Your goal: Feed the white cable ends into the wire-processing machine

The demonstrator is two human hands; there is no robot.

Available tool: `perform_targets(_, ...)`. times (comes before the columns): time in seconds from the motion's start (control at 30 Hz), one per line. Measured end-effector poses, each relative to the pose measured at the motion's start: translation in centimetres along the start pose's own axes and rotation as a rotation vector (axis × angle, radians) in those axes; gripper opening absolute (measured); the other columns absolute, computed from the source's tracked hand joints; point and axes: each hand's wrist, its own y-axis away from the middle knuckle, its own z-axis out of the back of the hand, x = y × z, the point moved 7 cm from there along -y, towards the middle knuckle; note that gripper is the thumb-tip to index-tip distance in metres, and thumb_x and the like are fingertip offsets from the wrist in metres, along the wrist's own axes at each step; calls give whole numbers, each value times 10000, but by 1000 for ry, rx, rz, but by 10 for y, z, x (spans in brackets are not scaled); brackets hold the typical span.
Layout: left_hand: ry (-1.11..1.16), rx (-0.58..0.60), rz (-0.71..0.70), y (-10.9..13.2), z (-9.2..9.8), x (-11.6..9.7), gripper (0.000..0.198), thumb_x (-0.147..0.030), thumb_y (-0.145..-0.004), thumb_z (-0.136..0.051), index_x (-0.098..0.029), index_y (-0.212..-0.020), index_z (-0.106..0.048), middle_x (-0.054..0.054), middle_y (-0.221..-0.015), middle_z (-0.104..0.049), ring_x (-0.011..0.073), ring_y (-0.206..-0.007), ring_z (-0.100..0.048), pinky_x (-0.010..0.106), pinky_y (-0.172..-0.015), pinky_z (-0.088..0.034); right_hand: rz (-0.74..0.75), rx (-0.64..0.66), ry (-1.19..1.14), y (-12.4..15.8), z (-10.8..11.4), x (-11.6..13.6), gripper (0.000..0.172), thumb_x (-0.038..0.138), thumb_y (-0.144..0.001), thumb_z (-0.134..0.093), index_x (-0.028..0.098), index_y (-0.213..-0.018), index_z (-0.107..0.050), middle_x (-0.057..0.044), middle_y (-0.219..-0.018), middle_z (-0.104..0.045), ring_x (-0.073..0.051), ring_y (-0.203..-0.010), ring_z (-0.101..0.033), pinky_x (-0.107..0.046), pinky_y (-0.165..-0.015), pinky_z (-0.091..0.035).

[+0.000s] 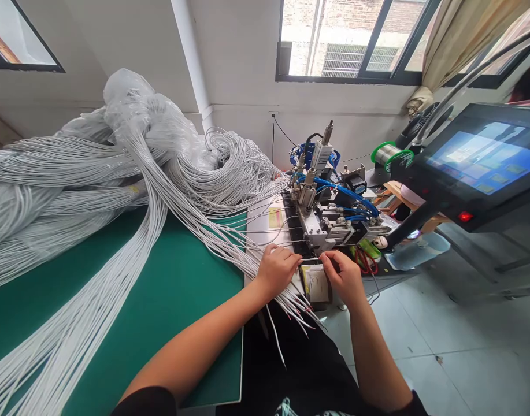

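Note:
Between my two hands a white cable (310,259) is stretched across the front of a small metal machine (314,222) with blue air hoses. My left hand (278,268) pinches it on the left, above a loose bundle of white cables (251,263). At the cable's other end, my right hand (340,274) has thumb and forefinger pressed together close to the machine's front. Just below the cable is a box-like block (319,283) with a paper label. Several cut cable ends, some reddish, hang over my lap. The fingertips partly hide the cable.
Big coils of white cable (230,167), some wrapped in clear plastic (132,104), lie on the green table (195,271). To the right are a touchscreen (490,153) on an arm, a green wire spool (391,156), red-handled scissors (366,260) and a clear plastic container (421,252).

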Motion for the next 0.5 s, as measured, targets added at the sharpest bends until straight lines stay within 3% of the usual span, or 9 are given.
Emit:
perform_targets(0.27,17,-45,-28,0,6,-2,232,-267,-972,-437,-230,-949,-664,1,-872,-695,135,-849,-614,356,-907,-327,-33,87,-102,1,-5,0,255,430,-890,-542,192,-842,-620,-47,-801,-625,-158,-677,-544,-282,-624,-417)
perform_targets(0.5,19,-36,-155,-1,7,-11,237,-254,-967,-441,-243,-942,-677,-4,-825,-687,123,-811,-614,342,-900,-336,-221,61,-405,4,-14,-13,278,468,-830,-609,191,-827,-615,-32,-735,-602,-149,-630,-517,-266,-562,-393)
